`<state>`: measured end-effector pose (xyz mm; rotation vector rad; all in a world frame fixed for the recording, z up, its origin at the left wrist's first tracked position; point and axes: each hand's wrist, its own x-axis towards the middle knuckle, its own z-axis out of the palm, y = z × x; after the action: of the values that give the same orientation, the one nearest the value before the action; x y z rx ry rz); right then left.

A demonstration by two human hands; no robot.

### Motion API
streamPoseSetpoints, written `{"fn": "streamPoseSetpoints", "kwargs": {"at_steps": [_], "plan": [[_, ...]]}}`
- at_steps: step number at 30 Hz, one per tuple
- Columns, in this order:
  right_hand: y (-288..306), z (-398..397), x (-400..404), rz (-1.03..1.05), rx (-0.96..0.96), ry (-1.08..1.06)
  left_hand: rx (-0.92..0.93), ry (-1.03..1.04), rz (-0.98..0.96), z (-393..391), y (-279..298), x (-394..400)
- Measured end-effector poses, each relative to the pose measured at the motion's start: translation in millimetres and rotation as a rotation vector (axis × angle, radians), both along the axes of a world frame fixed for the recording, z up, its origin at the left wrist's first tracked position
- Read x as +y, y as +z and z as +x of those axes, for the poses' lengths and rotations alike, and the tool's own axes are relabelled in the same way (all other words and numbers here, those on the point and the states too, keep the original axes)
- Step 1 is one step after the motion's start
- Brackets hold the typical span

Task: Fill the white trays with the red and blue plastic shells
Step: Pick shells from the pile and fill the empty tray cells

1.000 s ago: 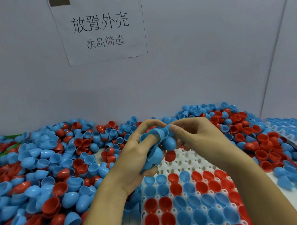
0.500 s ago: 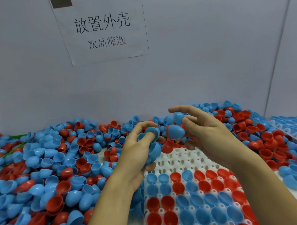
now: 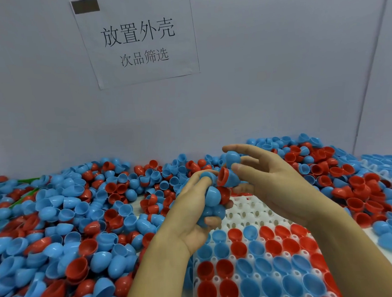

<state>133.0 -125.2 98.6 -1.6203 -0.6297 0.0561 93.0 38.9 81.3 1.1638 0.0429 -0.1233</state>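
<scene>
Above the tray (image 3: 245,215), several blue shells (image 3: 211,196) are clutched in the left hand (image 3: 193,215). A red-in-blue nested pair (image 3: 228,180) is pinched by the right hand (image 3: 266,181). Light, stiff, slick cups are judged; the rim is best gripped.

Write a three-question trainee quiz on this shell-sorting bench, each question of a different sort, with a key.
1. True or false: the white tray is full to its far edge.
2. The left hand grips: A) a bunch of blue shells, B) one red shell, C) nothing.
3. Fill in: the right hand pinches a blue shell with a ___ shell nested inside.

Key: 1 false, the far rows are bare; 2 A; 3 red.
</scene>
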Motion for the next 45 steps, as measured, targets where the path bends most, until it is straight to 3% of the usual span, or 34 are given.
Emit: {"fn": "streamPoseSetpoints", "kwargs": {"at_steps": [8,16,30,45], "plan": [[2.2,-4.1,0.5,0.017,-0.076,-0.014,-0.004,0.043,-0.159,3.4,-2.6,2.4],[2.7,-5.7,-0.9,0.018,-0.142,-0.058,-0.008,-0.052,-0.229,3.9,-3.5,1.2],[-7.1,2.6,2.7,-0.096,-0.191,-0.217,0.145,0.038,-0.554,5.5,-0.8,1.7],[-6.0,-2.1,11.1,-0.112,-0.265,-0.289,0.142,0.087,-0.485,5.9,-3.7,3.7]]}}
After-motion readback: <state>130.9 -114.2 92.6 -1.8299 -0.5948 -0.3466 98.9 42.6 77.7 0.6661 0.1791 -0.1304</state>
